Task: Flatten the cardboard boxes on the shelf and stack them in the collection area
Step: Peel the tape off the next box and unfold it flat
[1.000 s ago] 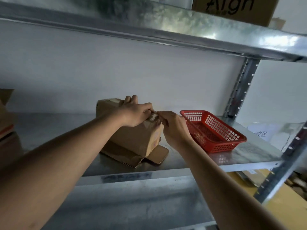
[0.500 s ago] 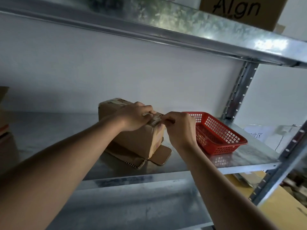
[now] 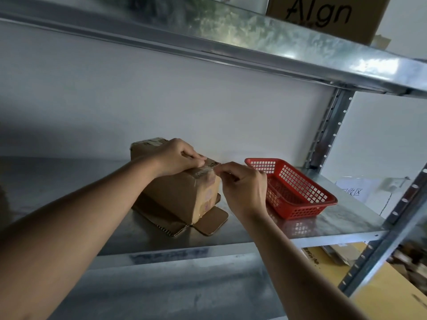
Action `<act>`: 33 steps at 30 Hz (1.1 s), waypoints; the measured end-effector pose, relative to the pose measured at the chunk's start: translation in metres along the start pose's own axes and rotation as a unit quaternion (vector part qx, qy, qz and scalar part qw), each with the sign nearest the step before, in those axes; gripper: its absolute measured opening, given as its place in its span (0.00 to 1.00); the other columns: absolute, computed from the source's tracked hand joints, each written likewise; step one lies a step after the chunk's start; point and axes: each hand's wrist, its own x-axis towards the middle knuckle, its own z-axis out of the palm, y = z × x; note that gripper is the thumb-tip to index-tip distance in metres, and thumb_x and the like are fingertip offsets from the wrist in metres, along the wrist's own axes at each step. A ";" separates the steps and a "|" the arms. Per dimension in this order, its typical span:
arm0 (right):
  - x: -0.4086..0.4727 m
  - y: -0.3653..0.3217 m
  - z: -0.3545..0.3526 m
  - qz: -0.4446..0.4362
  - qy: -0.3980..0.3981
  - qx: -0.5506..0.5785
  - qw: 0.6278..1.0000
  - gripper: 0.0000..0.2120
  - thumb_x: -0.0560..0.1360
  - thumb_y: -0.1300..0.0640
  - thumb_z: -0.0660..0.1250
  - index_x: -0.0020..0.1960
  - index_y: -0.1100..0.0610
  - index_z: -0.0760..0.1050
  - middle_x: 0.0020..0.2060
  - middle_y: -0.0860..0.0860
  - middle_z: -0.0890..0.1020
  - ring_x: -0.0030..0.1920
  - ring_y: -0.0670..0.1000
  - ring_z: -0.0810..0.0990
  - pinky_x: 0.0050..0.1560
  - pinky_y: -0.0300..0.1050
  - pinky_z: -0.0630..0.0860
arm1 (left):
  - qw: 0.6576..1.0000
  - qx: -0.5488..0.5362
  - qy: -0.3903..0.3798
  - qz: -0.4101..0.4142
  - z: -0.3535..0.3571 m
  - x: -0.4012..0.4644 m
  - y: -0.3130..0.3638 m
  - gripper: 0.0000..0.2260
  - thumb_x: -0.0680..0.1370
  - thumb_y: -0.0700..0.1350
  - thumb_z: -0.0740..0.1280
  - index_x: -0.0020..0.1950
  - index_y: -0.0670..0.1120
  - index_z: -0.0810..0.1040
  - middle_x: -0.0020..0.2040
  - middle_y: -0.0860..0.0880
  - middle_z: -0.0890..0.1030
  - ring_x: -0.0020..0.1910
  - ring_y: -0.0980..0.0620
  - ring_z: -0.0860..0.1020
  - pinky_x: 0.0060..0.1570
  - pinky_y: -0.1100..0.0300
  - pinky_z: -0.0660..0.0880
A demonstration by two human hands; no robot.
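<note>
**Hands working tape on box, middle shelf**

Metal shelf (image 3: 323,229) holds cardboard box (image 3: 184,192) (bottom flaps splayed flat on the deck), red basket (image 3: 300,192) just beside it on the right. Left hand (image 3: 178,155) rests curled on box top. Right hand (image 3: 245,183) pinches clear tape (image 3: 209,170) at the top edge.

Looks like a storeroom or small warehouse: bare galvanised steel shelving (image 3: 328,224) with a perforated bolt-together upright (image 3: 328,132) at 2 o'clock, plain white wall behind, a printed carton (image 3: 323,17) on the upper shelf at 1 o'clock, a red plastic basket (image 3: 298,195) at 3 o'clock, more cardboard (image 3: 390,294) piled below at 5 o'clock, a paper sign (image 3: 353,190) taped to the wall at 3 o'clock
</note>
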 end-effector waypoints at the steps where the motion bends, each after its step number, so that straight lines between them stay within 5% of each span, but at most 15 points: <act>1: 0.000 0.001 -0.001 -0.026 0.006 -0.010 1.000 0.09 0.76 0.63 0.74 0.44 0.50 0.88 0.37 0.46 0.88 0.34 0.47 0.85 0.38 0.48 0.82 | 1.000 0.001 0.003 0.004 0.000 0.001 -0.001 0.06 0.76 0.57 0.75 0.51 0.66 0.86 0.44 0.84 0.74 0.49 0.84 0.70 0.50 0.69 0.65; 5: -0.001 0.003 -0.006 -0.021 -0.013 0.031 0.999 0.08 0.75 0.63 0.75 0.44 0.50 0.88 0.38 0.43 0.88 0.36 0.45 0.85 0.40 0.53 0.82 | 0.999 0.026 0.021 0.009 0.005 0.005 0.003 0.03 0.74 0.62 0.73 0.46 0.72 0.84 0.43 0.85 0.73 0.47 0.86 0.68 0.47 0.67 0.66; 9: 0.008 0.004 -0.006 0.123 -0.055 0.176 0.975 0.07 0.74 0.61 0.77 0.46 0.49 0.87 0.40 0.42 0.88 0.43 0.42 0.87 0.49 0.51 0.85 | 0.998 0.046 0.037 0.008 0.010 0.003 0.008 0.04 0.74 0.64 0.70 0.41 0.73 0.83 0.39 0.82 0.74 0.46 0.74 0.74 0.47 0.67 0.65; 12: 0.014 0.009 -0.001 0.212 -0.057 0.242 0.945 0.07 0.74 0.62 0.77 0.48 0.51 0.88 0.43 0.45 0.88 0.44 0.47 0.88 0.53 0.54 0.85 | 0.996 0.082 0.032 -0.003 0.014 0.000 0.010 0.07 0.81 0.60 0.67 0.52 0.66 0.85 0.44 0.74 0.75 0.47 0.71 0.71 0.47 0.70 0.64; 15: 0.015 0.011 0.005 0.285 -0.048 0.290 0.912 0.06 0.76 0.62 0.76 0.51 0.55 0.88 0.46 0.47 0.88 0.43 0.50 0.89 0.50 0.51 0.86 | 0.989 0.147 0.002 -0.006 0.013 -0.008 0.019 0.15 0.84 0.61 0.61 0.64 0.59 0.83 0.46 0.64 0.77 0.48 0.63 0.76 0.46 0.62 0.71; 17: 0.016 0.014 0.010 0.274 -0.057 0.225 0.933 0.06 0.79 0.59 0.73 0.54 0.56 0.87 0.49 0.51 0.88 0.44 0.52 0.89 0.51 0.53 0.85 | 0.982 0.186 -0.018 -0.008 0.011 -0.013 0.026 0.17 0.84 0.62 0.58 0.67 0.60 0.81 0.44 0.61 0.77 0.47 0.57 0.78 0.47 0.56 0.76; 21: 0.013 0.012 0.007 0.191 -0.109 0.137 0.966 0.12 0.82 0.52 0.66 0.53 0.56 0.86 0.54 0.53 0.84 0.52 0.51 0.84 0.56 0.56 0.81 | 0.971 0.237 -0.015 0.003 0.009 -0.016 0.035 0.16 0.85 0.61 0.58 0.63 0.60 0.83 0.40 0.59 0.77 0.40 0.55 0.78 0.37 0.57 0.69; 26: 0.018 0.012 -0.001 0.112 -0.108 0.034 0.987 0.07 0.78 0.53 0.74 0.54 0.53 0.87 0.51 0.51 0.85 0.48 0.50 0.84 0.53 0.48 0.80 | 0.973 0.231 0.015 0.011 0.017 -0.019 0.033 0.19 0.85 0.63 0.54 0.41 0.63 0.78 0.38 0.55 0.78 0.39 0.53 0.78 0.40 0.55 0.72; 29: 0.023 0.010 0.000 0.081 -0.115 -0.014 0.990 0.07 0.81 0.56 0.69 0.51 0.55 0.87 0.45 0.53 0.86 0.46 0.53 0.83 0.51 0.51 0.78 | 0.971 0.239 0.028 0.012 0.019 -0.024 0.029 0.22 0.84 0.66 0.50 0.59 0.62 0.82 0.47 0.54 0.81 0.47 0.51 0.80 0.50 0.51 0.77; 33: 0.020 0.009 0.001 0.128 -0.139 0.040 0.981 0.09 0.83 0.59 0.65 0.51 0.58 0.84 0.46 0.54 0.85 0.48 0.55 0.84 0.53 0.59 0.80 | 0.975 0.221 0.023 0.000 0.018 -0.024 0.028 0.24 0.84 0.67 0.50 0.65 0.61 0.81 0.63 0.47 0.81 0.62 0.45 0.78 0.55 0.49 0.73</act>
